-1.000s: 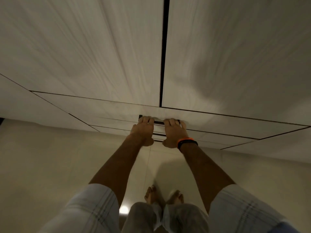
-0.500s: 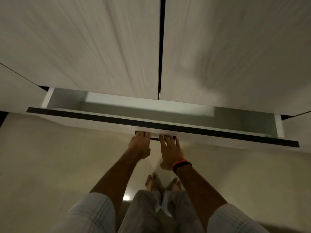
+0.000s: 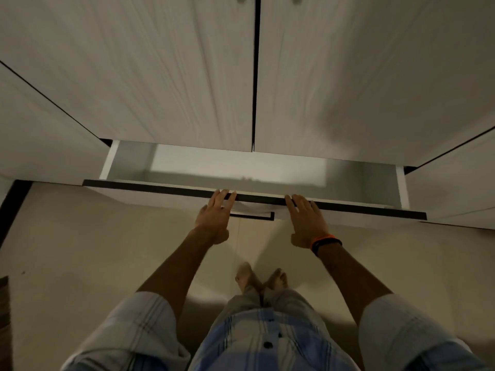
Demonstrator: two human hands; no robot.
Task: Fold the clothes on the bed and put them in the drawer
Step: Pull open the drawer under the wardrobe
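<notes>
Clothes for this task are not in view at all, neither on a bed nor in the person's hands, so I judge they wait somewhere outside the picture. Nearest to the camera is the checked shirt (image 3: 267, 341) with its dark buttons, and under it the bare feet (image 3: 261, 279) stand on the pale floor (image 3: 80, 250). Further forward the two arms reach to the drawer (image 3: 257, 170), which is pulled out from below the two tall wardrobe doors (image 3: 187, 76). The left hand (image 3: 214, 218) lies with straight fingers on the dark top edge of the drawer front, and it holds nothing. The right hand (image 3: 308, 220), with an orange and black band (image 3: 325, 243) at the wrist, rests in the same way on the same edge, a little apart, also flat and without anything in its grip. Between the hands, lower on the front, is the dark recessed handle (image 3: 251, 216), which no hand touches. Inside, the drawer looks bare as far as I can see, though the picture is blurred. I judge the drawer is stiff and light, sliding easily on its rails, and the handle or the top edge are good places to hold it. The clothes, being soft and limp, should probably be carried flat with both hands under the fold.
</notes>
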